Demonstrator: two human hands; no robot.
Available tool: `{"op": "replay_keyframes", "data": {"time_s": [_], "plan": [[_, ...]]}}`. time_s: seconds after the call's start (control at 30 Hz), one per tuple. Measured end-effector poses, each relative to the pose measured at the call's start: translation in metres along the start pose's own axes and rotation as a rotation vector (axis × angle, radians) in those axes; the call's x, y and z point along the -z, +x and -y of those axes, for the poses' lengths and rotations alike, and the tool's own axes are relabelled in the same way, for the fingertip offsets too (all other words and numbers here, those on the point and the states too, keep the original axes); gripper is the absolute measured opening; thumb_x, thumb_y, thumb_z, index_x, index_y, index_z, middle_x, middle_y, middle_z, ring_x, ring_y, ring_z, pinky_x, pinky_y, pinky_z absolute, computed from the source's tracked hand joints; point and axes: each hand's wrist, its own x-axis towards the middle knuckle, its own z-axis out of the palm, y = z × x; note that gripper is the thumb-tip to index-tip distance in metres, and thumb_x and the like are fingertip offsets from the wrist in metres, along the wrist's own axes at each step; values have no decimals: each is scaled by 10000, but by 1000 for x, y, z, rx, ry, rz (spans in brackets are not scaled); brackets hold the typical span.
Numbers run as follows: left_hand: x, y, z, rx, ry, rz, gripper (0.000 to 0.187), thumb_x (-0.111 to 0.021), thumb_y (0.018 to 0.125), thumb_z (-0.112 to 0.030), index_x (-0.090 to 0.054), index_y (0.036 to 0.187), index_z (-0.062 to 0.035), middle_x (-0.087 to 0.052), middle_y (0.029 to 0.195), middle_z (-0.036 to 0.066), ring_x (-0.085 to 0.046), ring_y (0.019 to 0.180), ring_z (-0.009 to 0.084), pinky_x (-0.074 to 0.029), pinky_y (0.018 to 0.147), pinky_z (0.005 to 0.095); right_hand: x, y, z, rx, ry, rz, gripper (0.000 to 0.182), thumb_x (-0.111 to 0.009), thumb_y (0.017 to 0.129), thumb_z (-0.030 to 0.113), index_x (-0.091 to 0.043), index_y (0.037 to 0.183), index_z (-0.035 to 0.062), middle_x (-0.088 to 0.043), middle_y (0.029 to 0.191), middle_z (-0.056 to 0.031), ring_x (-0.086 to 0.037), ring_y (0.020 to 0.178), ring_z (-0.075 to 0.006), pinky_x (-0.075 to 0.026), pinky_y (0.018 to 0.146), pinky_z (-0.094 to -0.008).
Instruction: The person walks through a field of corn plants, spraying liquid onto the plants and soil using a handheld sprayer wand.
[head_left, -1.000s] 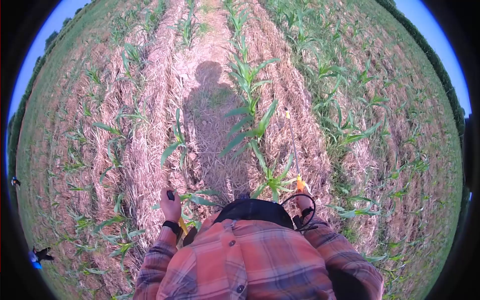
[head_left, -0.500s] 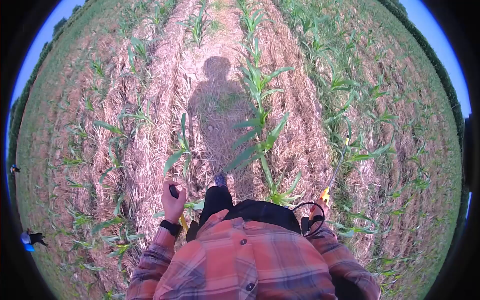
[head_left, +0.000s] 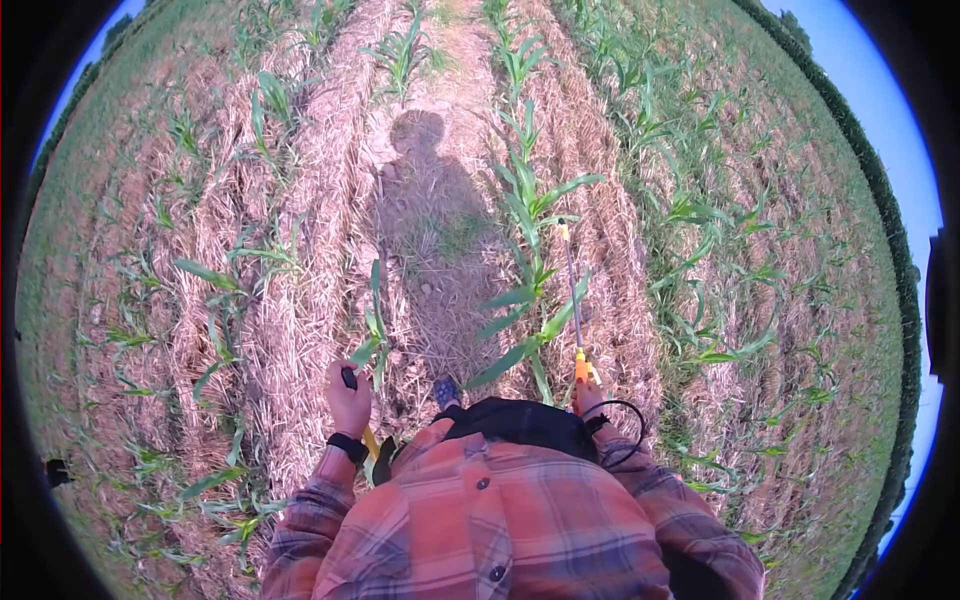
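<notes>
My left hand (head_left: 349, 403) is closed round a black handle (head_left: 349, 378) at the lower left, with a yellow part below it by the wrist. Lower right of centre, my right hand (head_left: 588, 397) grips the yellow handle (head_left: 582, 366) of a spray wand (head_left: 572, 285). The thin wand points up and away, its tip beside the leaves of a young green plant (head_left: 525, 200). A black hose (head_left: 640, 425) loops out beside my right wrist.
Rows of young plants (head_left: 400, 55) run away over straw-covered soil (head_left: 330, 200). My shadow (head_left: 440, 230) lies straight ahead. One shoe (head_left: 446, 391) shows below it. A small dark figure (head_left: 57, 472), too small to make out, is at the far left edge.
My right hand and the wand have swung left, bringing the tip from the right-hand row to the middle plants. My left hand has shifted slightly. The view has turned a little.
</notes>
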Motion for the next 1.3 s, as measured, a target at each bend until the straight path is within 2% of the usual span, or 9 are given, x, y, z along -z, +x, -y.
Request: {"op": "replay_keyframes", "data": {"time_s": [0.13, 0.33, 0.43, 0.53, 0.67, 0.77, 1.0, 1.17, 1.3], "plan": [[12, 23, 1, 3, 22, -49, 149, -541, 736, -20, -449, 849, -49, -453, 615, 72, -443, 528, 148, -374, 502, 283, -45, 3, 31, 181, -449, 219, 322, -499, 827, 350, -550, 736, 45, -536, 556, -19, -506, 428, -110, -397, 406, -244], [16, 51, 14, 25, -65, -46, 117, -528, 753, -33, -456, 843, -46, -480, 629, 69, -467, 551, 135, -388, 518, 270, -100, 6, 71, 236, -574, 442, 293, -522, 798, 339, -570, 796, 51, -537, 538, -45, -528, 482, -118, -415, 472, -281], [18, 59, 12, 100, -84, -49, 101, -515, 753, -26, -454, 833, -35, -509, 650, 70, -497, 576, 136, -403, 540, 267, -117, 14, 91, 480, -801, 645, 334, -510, 785, 405, -549, 819, 75, -574, 645, -117, -563, 583, -266, -424, 538, -361], [16, 64, 13, 80, -137, -99, 99, -512, 753, -24, -456, 833, -38, -502, 637, 63, -498, 571, 132, -403, 539, 266, -137, 23, 99, 714, -865, 740, 338, -507, 780, 418, -534, 814, 83, -575, 682, -133, -561, 627, -302, -424, 563, -378], [16, 77, 14, 90, -46, -147, 108, -514, 751, -26, -452, 838, -42, -474, 622, 45, -480, 561, 122, -396, 531, 267, -150, 44, 113, 738, -887, 961, 278, -508, 789, 359, -545, 849, 90, -582, 728, -123, -571, 664, -253, -428, 607, -345], [14, 90, 5, 104, -43, -185, 124, -515, 740, -27, -451, 846, -43, -467, 621, 42, -436, 530, 120, -384, 511, 271, -158, 62, 117, 488, -842, 939, 383, -498, 797, 418, -562, 922, 61, -571, 748, -119, -571, 729, -222, -406, 645, -320], [-23, 147, -34, 25, 50, -219, 121, -513, 751, -39, -449, 853, -50, -426, 592, 14, -452, 446, 86, -392, 380, 236, -145, 147, 123, 557, -804, 628, 384, -496, 797, 430, -579, 921, 76, -583, 748, -113, -576, 726, -219, -424, 641, -341], [-66, 183, -69, -14, -18, -152, 126, -523, 730, -14, -466, 841, -33, -436, 608, 35, -410, 503, 99, -353, 462, 253, -113, 197, 118, 382, -617, 437, 307, -523, 813, 332, -549, 818, 26, -537, 593, -70, -516, 479, -152, -406, 446, -300], [-89, 209, -88, -11, 55, -102, 124, -518, 740, -20, -452, 844, -39, -407, 575, 21, -383, 513, 94, -337, 467, 257, -91, 233, 122, 256, -472, 312, 299, -515, 817, 330, -550, 802, 34, -520, 567, -57, -495, 453, -143, -392, 416, -287]]}}
